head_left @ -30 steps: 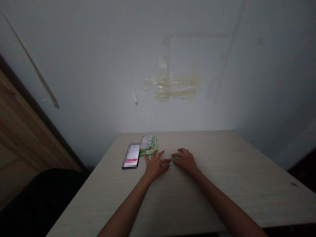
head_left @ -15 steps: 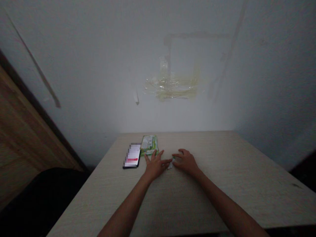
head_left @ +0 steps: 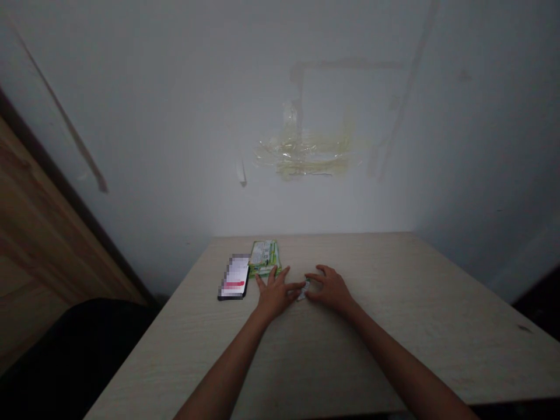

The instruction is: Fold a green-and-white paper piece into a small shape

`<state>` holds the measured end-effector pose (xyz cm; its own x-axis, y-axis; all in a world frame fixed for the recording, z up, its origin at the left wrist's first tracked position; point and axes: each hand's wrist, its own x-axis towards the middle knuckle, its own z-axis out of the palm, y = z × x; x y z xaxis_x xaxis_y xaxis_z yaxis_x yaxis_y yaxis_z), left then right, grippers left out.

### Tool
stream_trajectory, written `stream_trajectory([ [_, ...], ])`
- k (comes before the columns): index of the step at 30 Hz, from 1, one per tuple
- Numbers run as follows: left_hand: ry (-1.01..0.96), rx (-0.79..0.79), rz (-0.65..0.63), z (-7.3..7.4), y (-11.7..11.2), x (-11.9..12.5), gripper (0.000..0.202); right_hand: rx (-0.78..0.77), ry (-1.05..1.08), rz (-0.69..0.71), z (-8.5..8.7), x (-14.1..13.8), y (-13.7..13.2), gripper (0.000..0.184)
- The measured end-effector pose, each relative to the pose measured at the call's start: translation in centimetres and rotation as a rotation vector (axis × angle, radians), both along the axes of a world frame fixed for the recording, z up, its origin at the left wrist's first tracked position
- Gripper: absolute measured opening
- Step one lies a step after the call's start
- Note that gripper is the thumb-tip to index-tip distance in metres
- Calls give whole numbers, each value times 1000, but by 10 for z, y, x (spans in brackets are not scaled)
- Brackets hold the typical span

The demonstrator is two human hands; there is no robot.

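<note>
A small whitish-green scrap (head_left: 304,289), perhaps a piece of packaging, lies on the table between my two hands. My left hand (head_left: 276,296) rests palm down with its fingers spread; the thumb side touches the scrap's left edge. From the other side, my right hand (head_left: 331,287) curves over the table, fingers apart, with thumb and index tip at the scrap's right edge. Part of the scrap is hidden by the fingertips. Just beyond my left fingers sit green-and-white printed packets (head_left: 265,256), stacked and overlapping.
Left of the packets lies a phone (head_left: 235,279) with its lit screen blurred out. The pale wooden table (head_left: 437,326) meets a wall (head_left: 175,116) with clear tape (head_left: 301,154) stuck on it. A dark rounded object (head_left: 79,344) stands at the table's left side, by a wooden panel (head_left: 39,216).
Almost nothing differs. Both hands keep their places around the scrap, with only tiny finger shifts; the picture is slightly brighter.
</note>
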<state>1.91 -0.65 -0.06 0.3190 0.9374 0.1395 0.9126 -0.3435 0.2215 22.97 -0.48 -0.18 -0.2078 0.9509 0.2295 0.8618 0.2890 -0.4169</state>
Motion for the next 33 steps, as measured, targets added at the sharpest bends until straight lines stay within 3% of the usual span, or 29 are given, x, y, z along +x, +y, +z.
stream_trajectory([
  [12,-20,64,4,0,-3,1,30,38,28,41,-6,4,-2,62],
  [20,-67,161,78,5,-5,7,25,112,223,58,-13,12,8,20],
  [24,-94,208,87,5,-5,10,17,145,221,105,-9,8,4,11],
  [33,-117,179,140,2,1,13,19,148,75,35,2,-9,-10,22],
])
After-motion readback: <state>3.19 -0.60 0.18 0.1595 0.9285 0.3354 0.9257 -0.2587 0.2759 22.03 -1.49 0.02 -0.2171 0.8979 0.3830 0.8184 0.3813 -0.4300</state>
